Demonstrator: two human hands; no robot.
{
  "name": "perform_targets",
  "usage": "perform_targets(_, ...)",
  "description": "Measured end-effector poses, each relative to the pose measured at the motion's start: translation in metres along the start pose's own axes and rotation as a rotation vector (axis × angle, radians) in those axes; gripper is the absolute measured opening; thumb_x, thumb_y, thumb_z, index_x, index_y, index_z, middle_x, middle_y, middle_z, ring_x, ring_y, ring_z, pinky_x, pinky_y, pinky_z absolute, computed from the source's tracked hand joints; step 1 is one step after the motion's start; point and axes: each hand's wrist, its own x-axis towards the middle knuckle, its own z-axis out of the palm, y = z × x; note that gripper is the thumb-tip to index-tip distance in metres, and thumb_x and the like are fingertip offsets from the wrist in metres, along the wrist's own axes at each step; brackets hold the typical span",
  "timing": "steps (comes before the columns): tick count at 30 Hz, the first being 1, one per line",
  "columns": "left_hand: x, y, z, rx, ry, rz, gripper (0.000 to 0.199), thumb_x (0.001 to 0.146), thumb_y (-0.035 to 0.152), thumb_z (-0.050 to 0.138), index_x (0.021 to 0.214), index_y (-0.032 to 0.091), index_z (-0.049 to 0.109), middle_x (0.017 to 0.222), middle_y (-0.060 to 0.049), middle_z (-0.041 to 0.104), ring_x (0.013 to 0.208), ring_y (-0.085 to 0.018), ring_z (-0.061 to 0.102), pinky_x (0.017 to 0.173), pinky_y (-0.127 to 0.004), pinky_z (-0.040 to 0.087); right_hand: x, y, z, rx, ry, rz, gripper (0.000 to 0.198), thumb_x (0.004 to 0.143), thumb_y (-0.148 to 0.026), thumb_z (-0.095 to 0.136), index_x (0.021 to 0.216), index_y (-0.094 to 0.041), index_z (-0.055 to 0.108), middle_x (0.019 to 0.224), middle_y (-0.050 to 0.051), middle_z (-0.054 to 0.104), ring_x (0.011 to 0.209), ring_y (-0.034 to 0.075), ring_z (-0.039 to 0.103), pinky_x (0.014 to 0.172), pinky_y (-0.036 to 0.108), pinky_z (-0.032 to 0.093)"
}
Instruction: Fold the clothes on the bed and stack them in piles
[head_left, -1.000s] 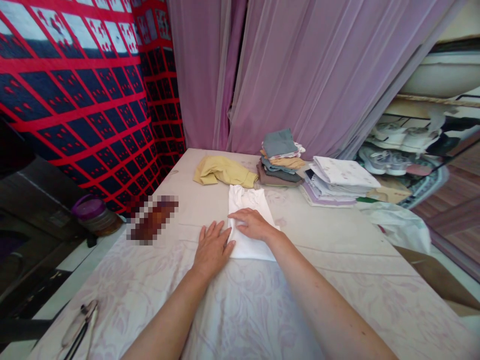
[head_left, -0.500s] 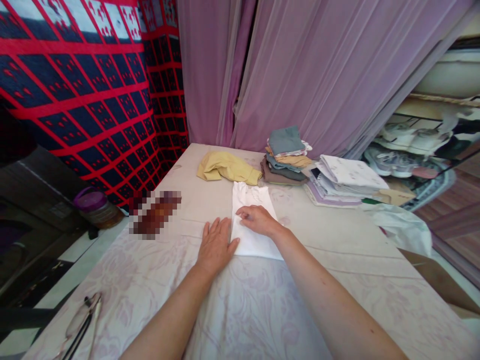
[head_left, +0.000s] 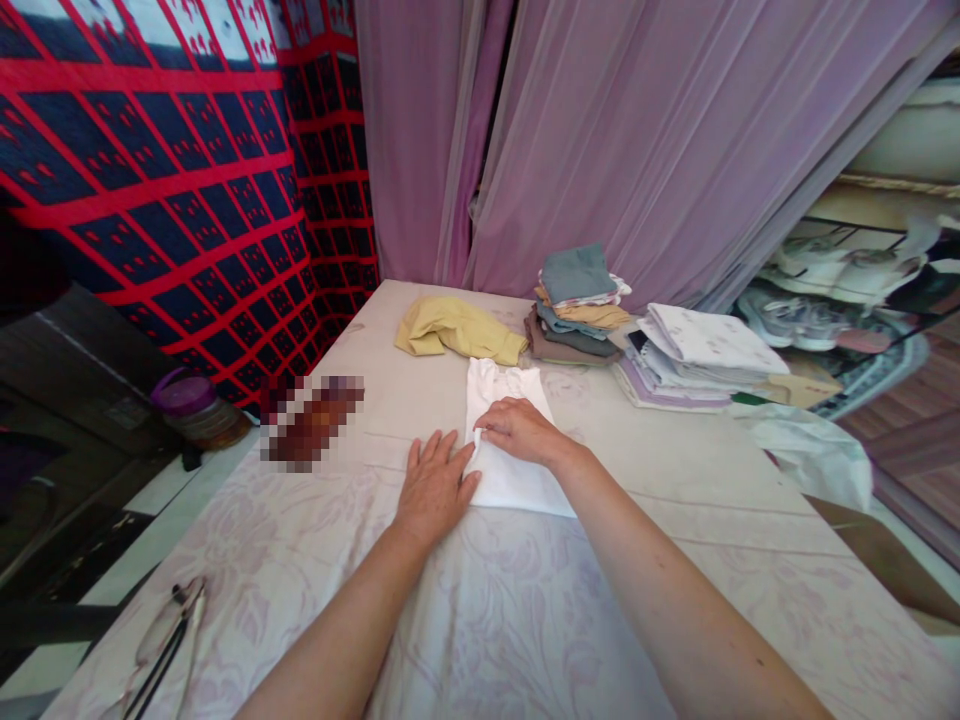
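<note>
A white folded garment (head_left: 517, 485) lies flat in the middle of the patterned tablecloth (head_left: 510, 600). My left hand (head_left: 436, 485) rests flat at its left edge, fingers spread, with the fingertips touching the cloth surface. Over the garment, my right hand (head_left: 519, 430) pinches a small raised fold of the white fabric near its left side. The right forearm hides part of the garment's right edge. Just beyond the garment's far end lies a crumpled yellow garment (head_left: 457, 330).
Behind on the right stand a pile of folded coloured clothes (head_left: 577, 320) and a stack of folded white fabric (head_left: 697, 350). Eyeglasses (head_left: 169, 640) lie at the near left. A blurred-out item (head_left: 315, 425) is at the left edge. Shoes (head_left: 810, 310) sit on a rack to the right.
My right hand has closed on the white fabric and lifted a small fold at its left side. My left hand has stayed nearly in place. The view has shifted slightly.
</note>
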Motion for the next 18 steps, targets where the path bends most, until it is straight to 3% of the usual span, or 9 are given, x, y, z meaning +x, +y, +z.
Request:
perform_targets(5, 0.000, 0.001, -0.001, -0.014, -0.012, 0.000, 0.041, 0.093, 0.041, 0.036, 0.128, 0.029, 0.054, 0.144, -0.007, 0.044, 0.136, -0.029, 0.032, 0.112, -0.056, 0.017, -0.005, 0.004, -0.001, 0.122, 0.033, -0.014, 0.021, 0.086, -0.025, 0.051, 0.099, -0.022, 0.068, 0.105, 0.004, 0.068, 0.099, 0.018, 0.058, 0.085, 0.029, 0.041)
perform_targets(8, 0.000, 0.001, -0.002, -0.024, -0.009, 0.005, 0.040, 0.093, 0.042, 0.035, 0.124, 0.027, 0.057, 0.144, -0.007, 0.043, 0.136, -0.029, 0.032, 0.112, -0.056, 0.017, -0.006, 0.002, 0.002, 0.162, 0.003, 0.097, 0.023, 0.089, -0.025, 0.047, 0.103, -0.021, 0.064, 0.093, 0.003, 0.070, 0.084, 0.017, 0.062, 0.073, 0.026, 0.042)
perform_targets(12, 0.000, -0.001, 0.000, -0.037, -0.012, 0.008, 0.039, 0.091, 0.045, 0.039, 0.119, 0.024, 0.058, 0.144, -0.008, 0.043, 0.136, -0.028, 0.031, 0.112, -0.055, 0.016, -0.003, -0.008, 0.009, 0.047, 0.028, 0.210, 0.024, 0.093, -0.032, 0.042, 0.104, -0.021, 0.061, 0.083, 0.003, 0.070, 0.079, 0.017, 0.063, 0.068, 0.025, 0.039)
perform_targets(18, 0.000, -0.002, 0.003, -0.075, -0.009, -0.019, 0.045, 0.089, 0.047, 0.043, 0.124, 0.020, 0.051, 0.143, -0.009, 0.044, 0.137, -0.027, 0.031, 0.114, -0.053, 0.013, 0.007, -0.022, 0.022, -0.178, 0.080, 0.309, 0.028, 0.094, -0.038, 0.040, 0.099, -0.024, 0.063, 0.082, 0.005, 0.072, 0.080, 0.020, 0.066, 0.075, 0.028, 0.040)
